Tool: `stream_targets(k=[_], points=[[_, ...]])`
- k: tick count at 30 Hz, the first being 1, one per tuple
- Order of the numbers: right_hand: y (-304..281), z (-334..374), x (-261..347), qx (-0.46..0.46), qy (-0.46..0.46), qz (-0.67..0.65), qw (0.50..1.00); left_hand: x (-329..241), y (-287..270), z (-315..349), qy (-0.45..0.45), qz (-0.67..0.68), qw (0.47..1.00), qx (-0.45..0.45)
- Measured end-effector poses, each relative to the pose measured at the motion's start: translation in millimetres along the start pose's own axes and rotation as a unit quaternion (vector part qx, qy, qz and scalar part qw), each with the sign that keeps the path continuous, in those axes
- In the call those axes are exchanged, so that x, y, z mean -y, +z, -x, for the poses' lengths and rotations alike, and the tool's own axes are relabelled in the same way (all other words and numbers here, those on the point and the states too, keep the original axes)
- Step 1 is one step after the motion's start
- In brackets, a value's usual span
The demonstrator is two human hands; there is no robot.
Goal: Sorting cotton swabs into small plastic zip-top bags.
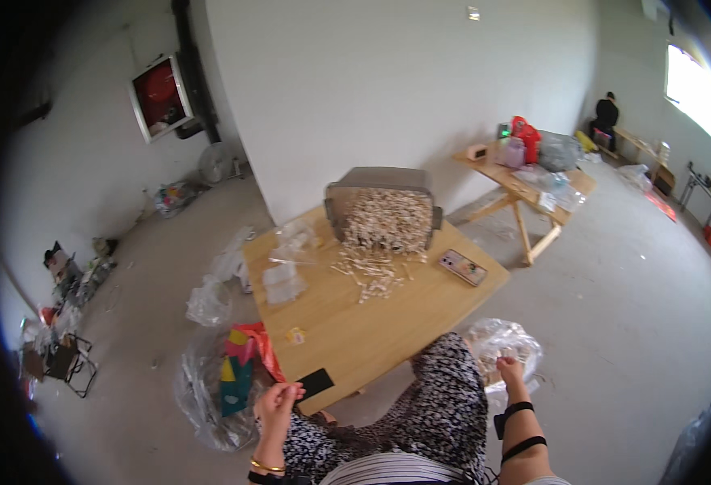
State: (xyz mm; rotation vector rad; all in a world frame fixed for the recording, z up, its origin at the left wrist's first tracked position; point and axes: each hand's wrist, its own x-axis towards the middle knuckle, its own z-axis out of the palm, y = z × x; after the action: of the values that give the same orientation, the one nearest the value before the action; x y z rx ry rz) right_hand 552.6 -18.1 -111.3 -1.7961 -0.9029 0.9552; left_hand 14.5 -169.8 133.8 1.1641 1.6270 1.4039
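Observation:
My left hand (276, 406) is at the table's near left corner with its fingers curled together. Close to its fingertips a dark flat rectangle (316, 383) lies on the wooden table (355, 331). Over on the right, my right hand (511, 370) is closed above a clear plastic bag (525, 341) on the floor, with pale pieces inside. What either hand grips, if anything, is too small to make out. A grey plastic bin (379, 177) lies tipped on its side at the table's far edge, and small pale stick-like pieces (375, 279) spill out of its mouth.
A phone (463, 267) lies at the table's right side. Small clear bags (283, 283) and a yellow sticker-like piece (295, 335) are at its left. Plastic bags (210, 396) crowd the floor on the left. A second table (533, 190) with bags stands behind; a person (606, 115) sits farther off.

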Motion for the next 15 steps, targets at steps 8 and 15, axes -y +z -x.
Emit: stream_targets(k=[8,15], points=[[157,54,193,0.17,-0.347,0.15,0.91,12,19,-30,-0.024,0.006,0.998,0.052],[295,106,176,0.179,-0.39,0.425,0.797,52,27,-90,-0.061,-0.067,0.99,0.107]])
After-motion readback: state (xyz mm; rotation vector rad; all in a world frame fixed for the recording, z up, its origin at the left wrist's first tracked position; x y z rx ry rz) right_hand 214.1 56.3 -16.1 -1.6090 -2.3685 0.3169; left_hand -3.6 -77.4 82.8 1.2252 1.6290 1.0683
